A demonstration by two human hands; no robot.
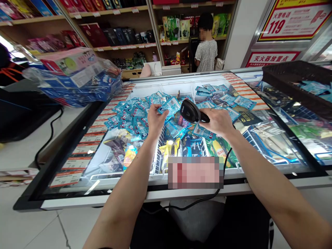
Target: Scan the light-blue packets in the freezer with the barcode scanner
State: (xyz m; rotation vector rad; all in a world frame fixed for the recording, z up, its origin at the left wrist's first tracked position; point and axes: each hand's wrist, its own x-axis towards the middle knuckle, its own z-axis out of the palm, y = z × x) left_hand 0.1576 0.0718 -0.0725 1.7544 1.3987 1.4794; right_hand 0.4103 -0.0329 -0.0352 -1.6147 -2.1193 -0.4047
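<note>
forearms (127, 185), black scanner (194, 112) crosswise, head leftward

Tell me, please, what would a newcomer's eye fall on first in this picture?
Probably the black handheld scanner, held in the right hand near the middle. Beside it, the left hand holds a blue packet. Many similar packets lie spread over the glass-topped display case beneath both hands.
</note>
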